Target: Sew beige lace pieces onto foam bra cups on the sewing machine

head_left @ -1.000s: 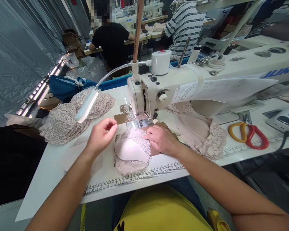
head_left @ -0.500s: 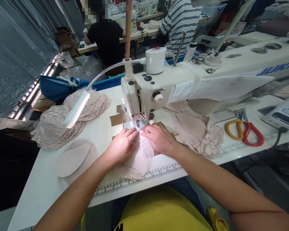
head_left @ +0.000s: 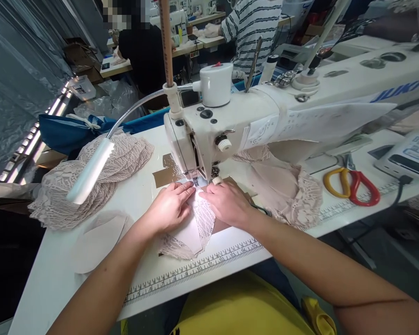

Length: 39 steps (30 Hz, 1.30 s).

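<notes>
Under the needle area of a white sewing machine (head_left: 185, 139) lies a beige lace fabric piece (head_left: 205, 218), with a smooth panel beside the lace. My left hand (head_left: 169, 205) grips its left side, fingers pressed together near the presser foot. On the right side, my right hand (head_left: 227, 201) holds the fabric, its fingertips close to the needle. Both hands rest low on the machine bed, and the fabric's far end is hidden by fingers and machine head. The lace's near edge drapes on the table toward the printed ruler (head_left: 195, 270).
Stacked lace pieces (head_left: 73, 190) and a smooth oval piece (head_left: 97, 242) lie at the left, below a lamp (head_left: 91, 172). Right of the machine bed are more lace fabric (head_left: 282, 190) and scissors (head_left: 365, 188) with yellow and red handles. Two people sit beyond.
The fabric has slid forward toward the needle, and its near edge has pulled back from the ruler. Both hands keep hold of it. The whole view has shifted slightly.
</notes>
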Each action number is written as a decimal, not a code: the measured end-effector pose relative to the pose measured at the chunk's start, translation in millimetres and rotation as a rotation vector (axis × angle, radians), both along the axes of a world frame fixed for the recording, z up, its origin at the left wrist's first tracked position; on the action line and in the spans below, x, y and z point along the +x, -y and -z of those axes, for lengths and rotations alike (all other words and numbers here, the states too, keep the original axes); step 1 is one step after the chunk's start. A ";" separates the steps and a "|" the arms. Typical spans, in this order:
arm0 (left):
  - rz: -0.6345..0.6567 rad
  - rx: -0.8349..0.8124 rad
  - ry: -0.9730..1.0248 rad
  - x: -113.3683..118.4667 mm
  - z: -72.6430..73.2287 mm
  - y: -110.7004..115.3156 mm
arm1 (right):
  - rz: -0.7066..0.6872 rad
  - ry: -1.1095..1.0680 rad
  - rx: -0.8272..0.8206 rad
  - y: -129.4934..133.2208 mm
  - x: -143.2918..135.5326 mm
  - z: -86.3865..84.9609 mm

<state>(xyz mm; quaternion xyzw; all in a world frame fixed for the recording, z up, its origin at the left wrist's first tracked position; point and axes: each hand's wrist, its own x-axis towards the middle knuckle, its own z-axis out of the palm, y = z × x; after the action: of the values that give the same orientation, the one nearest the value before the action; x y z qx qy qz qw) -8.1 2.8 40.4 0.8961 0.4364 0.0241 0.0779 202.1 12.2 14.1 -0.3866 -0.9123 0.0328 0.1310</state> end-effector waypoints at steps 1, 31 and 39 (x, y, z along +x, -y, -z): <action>0.007 -0.002 0.003 -0.9 -0.2 -2.2 | -0.005 -0.007 -0.001 -0.2 -0.1 0.3; -0.151 0.071 0.352 5.5 14.3 48.9 | -0.161 0.042 -0.089 40.6 18.6 -18.4; -0.051 0.059 0.377 2.1 17.6 50.4 | -0.097 -0.026 -0.011 54.9 18.7 2.1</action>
<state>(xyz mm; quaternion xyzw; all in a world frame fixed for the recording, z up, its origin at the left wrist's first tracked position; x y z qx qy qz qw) -6.0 -47.6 22.8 0.8664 0.4356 0.2060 0.1313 220.8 -42.7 12.0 -0.3423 -0.9279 0.0489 0.1391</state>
